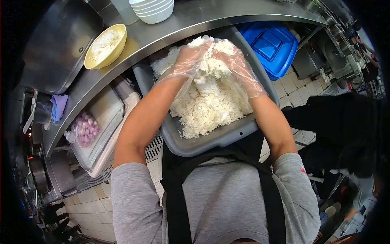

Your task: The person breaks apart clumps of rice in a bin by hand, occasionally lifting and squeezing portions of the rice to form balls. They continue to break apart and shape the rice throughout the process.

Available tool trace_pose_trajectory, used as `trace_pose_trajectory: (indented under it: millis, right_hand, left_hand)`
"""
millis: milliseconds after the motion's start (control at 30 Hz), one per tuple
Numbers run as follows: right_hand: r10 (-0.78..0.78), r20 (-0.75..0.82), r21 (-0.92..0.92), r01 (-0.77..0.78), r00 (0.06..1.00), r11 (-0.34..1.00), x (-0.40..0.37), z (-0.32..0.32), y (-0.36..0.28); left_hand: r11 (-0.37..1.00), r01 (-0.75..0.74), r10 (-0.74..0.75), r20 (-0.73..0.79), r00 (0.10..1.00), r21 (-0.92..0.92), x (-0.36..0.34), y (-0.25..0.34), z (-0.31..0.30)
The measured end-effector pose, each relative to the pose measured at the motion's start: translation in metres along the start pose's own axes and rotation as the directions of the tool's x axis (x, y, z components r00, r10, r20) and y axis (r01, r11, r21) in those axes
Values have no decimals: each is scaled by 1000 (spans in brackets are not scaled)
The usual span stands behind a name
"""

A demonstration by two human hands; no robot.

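Note:
Cooked white rice [211,107] is heaped in a large grey plastic tub [185,146] in front of my body. My left hand [191,61], in a clear plastic glove, curls into the rice at the tub's far side. Beside it my right hand [233,59], gloved the same way, cups a clump of rice. Both hands are close together, with rice between and under them. Some fingertips are buried in the grains or hidden by the loose glove film.
A steel counter [195,24] curves beyond the tub, bearing a yellow bowl [115,55] of rice and stacked white bowls [156,16]. Blue plastic lids [270,49] lie at right. Left, a bag of pinkish bulbs [86,129] rests on a lidded container [103,140]. A person in black [333,130] stands at right.

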State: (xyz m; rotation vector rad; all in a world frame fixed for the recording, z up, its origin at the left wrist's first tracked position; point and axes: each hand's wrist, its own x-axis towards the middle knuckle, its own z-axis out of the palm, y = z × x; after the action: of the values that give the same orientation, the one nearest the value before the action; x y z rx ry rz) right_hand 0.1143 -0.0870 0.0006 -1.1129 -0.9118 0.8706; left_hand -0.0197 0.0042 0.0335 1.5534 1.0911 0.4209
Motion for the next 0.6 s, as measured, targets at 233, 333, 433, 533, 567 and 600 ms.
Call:
trace_pose_trajectory:
  millis: [233, 333, 433, 533, 567, 600]
  right_hand:
    - [71, -231, -413, -164, 970, 896, 21, -24, 45]
    - [114, 84, -164, -99, 990, 981, -4, -2, 9]
    - [93, 102, -80, -85, 990, 993, 2, 0, 19]
    - [106, 73, -94, -99, 992, 991, 6, -3, 20]
    - [84, 55, -111, -78, 995, 991, 7, -3, 22]
    - [63, 39, -128, -57, 997, 990, 7, -3, 24]
  left_hand:
    - [704, 221, 14, 324, 946, -675, -15, 0, 9]
    - [800, 208, 52, 411, 910, -562, -7, -21, 10]
    - [846, 192, 101, 503, 858, -497, -9, -28, 9]
    - [853, 251, 2, 484, 875, -458, -44, 3, 12]
    - [849, 243, 7, 470, 882, -469, -40, 1, 14]
    - [844, 236, 11, 456, 890, -481, -34, -6, 17]
